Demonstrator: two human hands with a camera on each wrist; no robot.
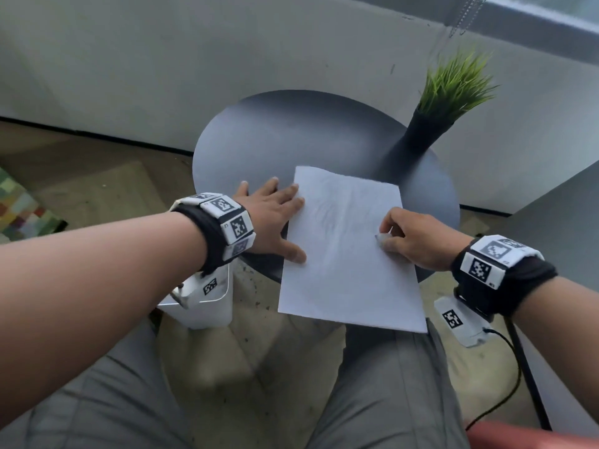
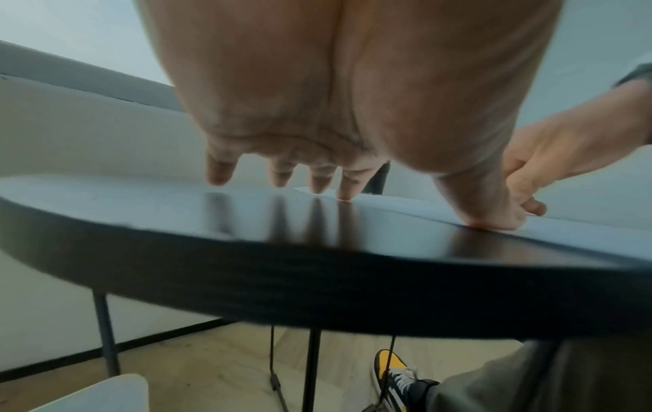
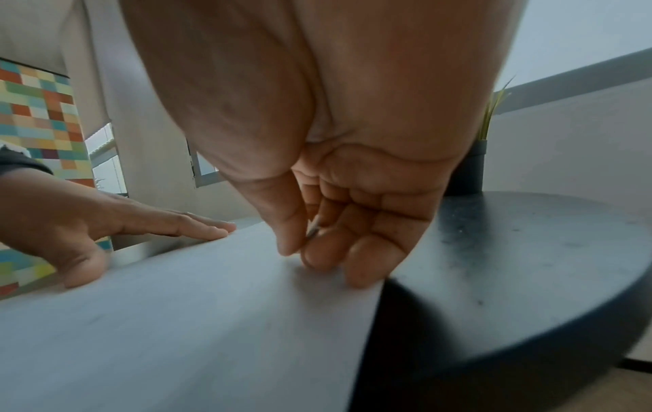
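Black round table (image 1: 291,140), white paper (image 1: 350,254), grey wall (image 1: 194,59)

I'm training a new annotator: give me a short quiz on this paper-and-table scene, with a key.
1. True or false: the paper lies wholly on the round table.
2. What stands at the table's far right? A mug; B plant in a dark vase; C lamp.
3. Which hand pinches a small pale object against the paper?
Key: 1 false, its near end overhangs. 2 B. 3 right hand; the left hand lies flat at the paper's left edge.
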